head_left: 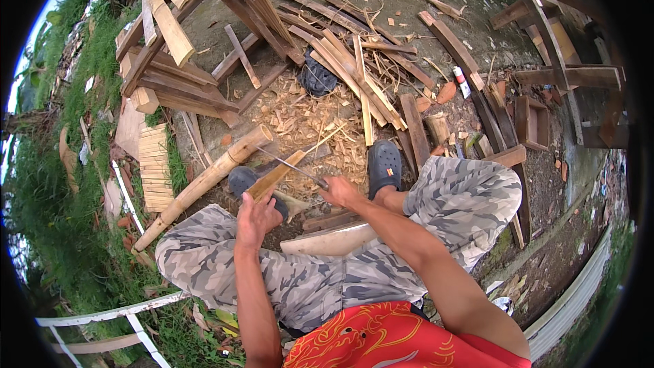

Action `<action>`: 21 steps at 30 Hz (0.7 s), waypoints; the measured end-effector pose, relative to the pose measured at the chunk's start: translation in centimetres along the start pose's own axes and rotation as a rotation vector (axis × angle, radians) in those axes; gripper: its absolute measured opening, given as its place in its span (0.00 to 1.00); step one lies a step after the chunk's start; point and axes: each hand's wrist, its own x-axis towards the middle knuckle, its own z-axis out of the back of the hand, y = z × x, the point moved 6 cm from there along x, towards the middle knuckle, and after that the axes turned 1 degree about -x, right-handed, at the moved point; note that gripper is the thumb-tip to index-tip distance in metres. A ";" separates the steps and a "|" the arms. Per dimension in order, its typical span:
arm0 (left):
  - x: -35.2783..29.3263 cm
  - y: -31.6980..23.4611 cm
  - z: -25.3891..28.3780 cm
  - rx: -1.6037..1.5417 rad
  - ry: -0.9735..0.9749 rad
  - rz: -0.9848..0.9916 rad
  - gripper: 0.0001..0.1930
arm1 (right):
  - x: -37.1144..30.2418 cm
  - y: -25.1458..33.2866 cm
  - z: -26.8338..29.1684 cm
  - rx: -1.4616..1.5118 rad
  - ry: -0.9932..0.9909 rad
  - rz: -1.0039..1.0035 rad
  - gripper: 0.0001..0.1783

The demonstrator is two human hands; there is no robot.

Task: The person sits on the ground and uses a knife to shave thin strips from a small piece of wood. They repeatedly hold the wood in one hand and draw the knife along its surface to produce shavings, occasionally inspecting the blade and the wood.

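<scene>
Seated woodworking scene, read left to right. At far left, a thick bamboo pole (204, 180) is lying on the ground, its long axis running from near-left to far-right, with its cut end just beside the left shoe (244, 178). The left hand (255, 217) is closing its fingers around the near end of a short bamboo strip (276, 176); the strip is slanting away from that hand toward the far right, its far tip pointing at the pile of shavings (306, 126). To the right, the right hand (338, 192) is gripping the handle of a knife (291, 167) in a full fist. The blade is reaching left and slightly far from that fist and is crossing the strip at a shallow angle near the strip's far part; contact looks likely, though the exact edge position is too small to tell. Thus the strip is lying left of the right hand and beyond the left hand, and the left hand is the nearer of the 2 to it. The right shoe (385, 163) is resting just beyond the right hand. Scrap boards (354, 68) are lying well beyond the shavings.
</scene>
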 end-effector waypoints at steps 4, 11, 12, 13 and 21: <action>-0.3 0.0 -0.2 0.014 -0.019 0.018 0.36 | -0.2 0.8 -1.0 0.156 0.073 0.056 0.17; 0.0 -0.1 0.1 -0.015 -0.025 0.005 0.36 | 0.6 -0.7 -1.1 0.012 -0.036 0.099 0.20; 0.0 -0.3 -0.1 0.002 0.000 -0.026 0.36 | 0.8 -0.9 -1.8 0.007 -0.005 0.074 0.21; 0.0 0.0 0.1 -0.005 -0.025 0.015 0.37 | 0.8 -1.1 -1.9 0.034 -0.006 0.092 0.21; 0.1 -0.2 -0.9 0.067 0.032 -0.017 0.40 | 0.1 -1.2 0.1 0.002 0.054 -0.101 0.18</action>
